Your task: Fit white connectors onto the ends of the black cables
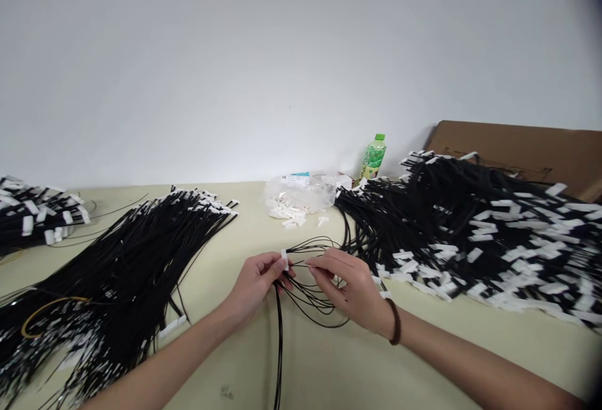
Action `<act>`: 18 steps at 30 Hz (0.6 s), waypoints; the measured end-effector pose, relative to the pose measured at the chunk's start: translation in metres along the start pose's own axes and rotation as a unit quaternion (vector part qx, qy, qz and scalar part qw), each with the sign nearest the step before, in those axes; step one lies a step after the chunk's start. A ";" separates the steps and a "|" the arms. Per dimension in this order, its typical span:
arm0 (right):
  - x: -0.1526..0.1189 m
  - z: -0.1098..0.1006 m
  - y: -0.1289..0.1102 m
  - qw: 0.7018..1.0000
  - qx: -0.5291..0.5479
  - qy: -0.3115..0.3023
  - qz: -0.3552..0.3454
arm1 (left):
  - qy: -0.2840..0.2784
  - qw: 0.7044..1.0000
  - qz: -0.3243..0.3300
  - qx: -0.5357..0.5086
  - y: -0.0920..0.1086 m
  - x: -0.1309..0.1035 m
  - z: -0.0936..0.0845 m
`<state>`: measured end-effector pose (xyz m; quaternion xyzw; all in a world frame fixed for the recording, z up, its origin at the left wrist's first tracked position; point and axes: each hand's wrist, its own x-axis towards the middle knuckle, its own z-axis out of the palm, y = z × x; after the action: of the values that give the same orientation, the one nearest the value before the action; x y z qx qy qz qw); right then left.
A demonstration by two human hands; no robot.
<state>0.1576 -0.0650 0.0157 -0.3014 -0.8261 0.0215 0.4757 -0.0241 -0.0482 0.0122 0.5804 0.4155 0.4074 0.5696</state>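
Between the thumb and fingers of my left hand (261,278) is a small white connector (285,259). Thin black wires (310,300) fan out from it to the right, and a black cable (279,347) hangs down toward the table's front. My right hand (352,284), with a brown band at the wrist, is closed in a pinch on one of the black wires just right of the connector. Its other fingers partly hide the wires behind them. The far ends of the loose wires are hard to follow.
A clear plastic bag (320,194) lies ahead, with white connectors (291,212) spilling out. Behind it stand a green-capped bottle (374,156) and, to the right, a cardboard box (512,153). Large cable piles lie left (132,266) and right (423,209).
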 end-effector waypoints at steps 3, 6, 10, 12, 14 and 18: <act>0.002 -0.001 0.000 1.000 -0.006 0.009 -0.001 | 0.004 1.000 0.002 -0.001 0.000 0.000 0.000; 0.003 -0.003 0.002 1.000 -0.016 0.022 -0.006 | 0.008 1.000 0.007 -0.009 -0.001 0.001 0.000; 0.007 -0.005 0.007 0.999 -0.029 0.027 -0.018 | 0.012 1.000 0.009 -0.013 -0.002 0.001 -0.001; 0.011 -0.006 0.007 0.998 -0.039 0.026 -0.033 | 0.011 1.000 0.013 -0.014 -0.002 0.001 -0.001; 0.017 -0.010 0.002 0.996 -0.057 0.027 -0.057 | 0.012 1.000 0.020 -0.019 -0.003 0.001 -0.001; 0.034 -0.030 -0.031 0.989 -0.077 0.032 -0.120 | 0.006 0.999 0.034 -0.028 -0.002 0.001 0.000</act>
<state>0.1543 -0.0804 0.0689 -0.2363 -0.8398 -0.1097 0.4764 -0.0241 -0.0474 0.0104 0.5754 0.3874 0.4412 0.5694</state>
